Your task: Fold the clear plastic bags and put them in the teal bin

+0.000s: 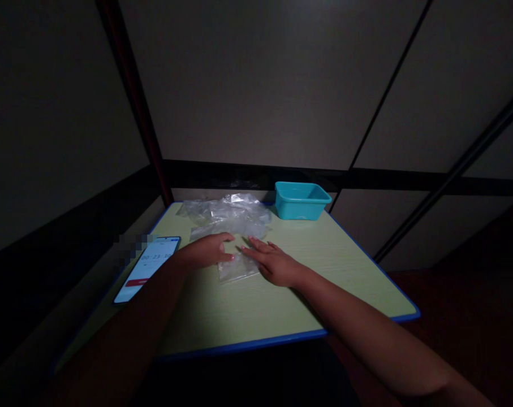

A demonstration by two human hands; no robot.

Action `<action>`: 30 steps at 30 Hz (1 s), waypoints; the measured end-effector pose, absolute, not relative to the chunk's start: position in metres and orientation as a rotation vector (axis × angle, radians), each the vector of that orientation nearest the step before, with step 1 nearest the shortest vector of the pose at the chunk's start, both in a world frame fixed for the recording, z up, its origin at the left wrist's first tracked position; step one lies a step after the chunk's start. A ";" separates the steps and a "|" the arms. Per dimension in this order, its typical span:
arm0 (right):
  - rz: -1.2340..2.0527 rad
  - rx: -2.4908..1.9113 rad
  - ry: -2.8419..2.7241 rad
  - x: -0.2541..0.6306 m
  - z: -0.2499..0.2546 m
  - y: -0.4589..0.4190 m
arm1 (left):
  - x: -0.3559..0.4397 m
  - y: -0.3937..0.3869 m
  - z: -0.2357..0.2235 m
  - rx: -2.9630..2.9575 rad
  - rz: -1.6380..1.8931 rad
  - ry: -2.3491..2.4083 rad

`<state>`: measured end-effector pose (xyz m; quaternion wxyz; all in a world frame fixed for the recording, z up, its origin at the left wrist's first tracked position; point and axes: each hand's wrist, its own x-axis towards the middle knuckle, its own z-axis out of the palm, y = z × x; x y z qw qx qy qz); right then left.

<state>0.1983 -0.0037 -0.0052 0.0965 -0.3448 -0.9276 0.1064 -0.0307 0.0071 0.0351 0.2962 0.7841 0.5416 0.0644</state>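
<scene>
A small clear plastic bag (238, 271) lies on the pale yellow-green table top between my hands. My right hand (277, 264) rests on its right side with the fingers stretched out and spread. At the bag's left edge is my left hand (205, 251), thumb and fingers apart and nothing visible gripped in it. Just beyond both hands, crumpled clear plastic bags (228, 212) lie in a loose heap toward the back of the table; how many there are I cannot tell.
A turquoise plastic basket (299, 210) stands at the back right of the table (324, 271), which has a blue edge. On the left, beside my left forearm, lies a phone (148, 268) showing a timer. Dark panelled walls (256, 85) rise close behind.
</scene>
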 end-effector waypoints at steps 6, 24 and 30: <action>0.299 -1.051 -2.747 0.197 -0.005 -0.004 | -0.016 0.003 0.012 2.569 0.257 1.560; 0.299 -1.130 -2.706 0.196 -0.007 -0.005 | 0.008 -0.009 -0.009 2.576 0.120 1.565; 0.317 -1.149 -2.720 0.196 -0.010 -0.004 | 0.018 -0.020 -0.007 2.519 0.080 1.657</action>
